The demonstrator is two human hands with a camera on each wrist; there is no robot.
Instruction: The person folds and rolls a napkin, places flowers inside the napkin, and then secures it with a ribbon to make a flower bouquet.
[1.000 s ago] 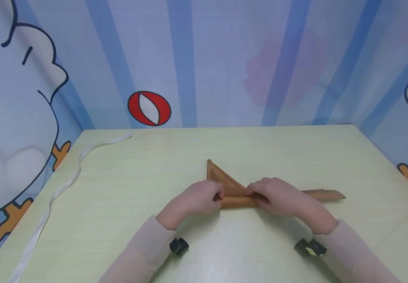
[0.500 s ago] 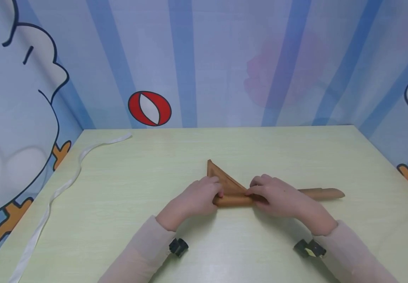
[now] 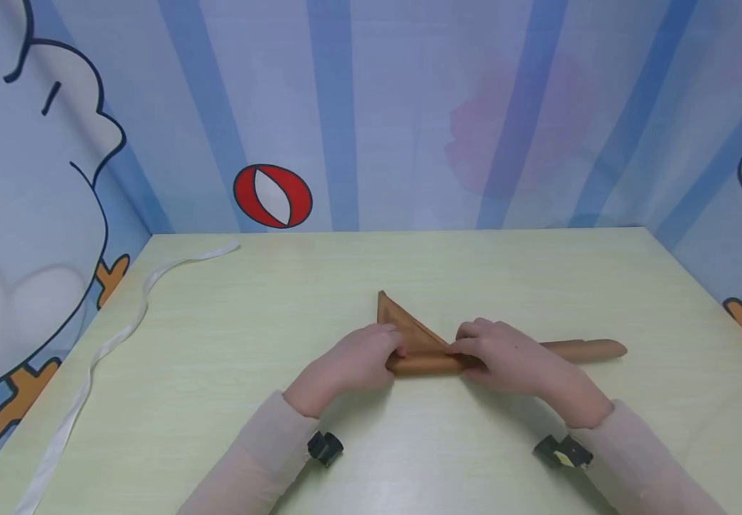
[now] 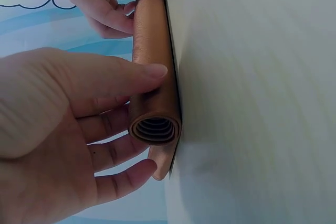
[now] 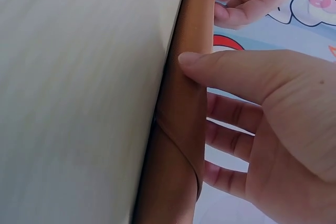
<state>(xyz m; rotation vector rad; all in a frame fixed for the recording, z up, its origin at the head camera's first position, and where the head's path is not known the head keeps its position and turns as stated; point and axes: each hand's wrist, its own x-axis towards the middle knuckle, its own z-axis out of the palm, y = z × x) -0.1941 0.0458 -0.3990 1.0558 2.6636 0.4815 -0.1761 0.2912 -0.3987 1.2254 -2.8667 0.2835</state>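
We count two bare hands: one left hand (image 3: 348,361) and one right hand (image 3: 512,357). Between them we find one brown, leather-like, partly rolled sheet (image 3: 425,365). We see two pale pinkish-beige sleeves (image 3: 261,454) and two small black boxy devices (image 3: 325,449), one at each wrist. We also have one long, narrow white ribbon (image 3: 48,468) and one smooth pale yellow-green table (image 3: 435,450). On the blue-striped backdrop (image 3: 396,143) we tally one red-and-white oval ball print (image 3: 272,197) and three orange printed feet (image 3: 21,402).

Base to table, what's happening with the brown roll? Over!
Left hand and right hand gripping brown roll. Pointed flap not rolled up yet. White strap off left, not in the way.
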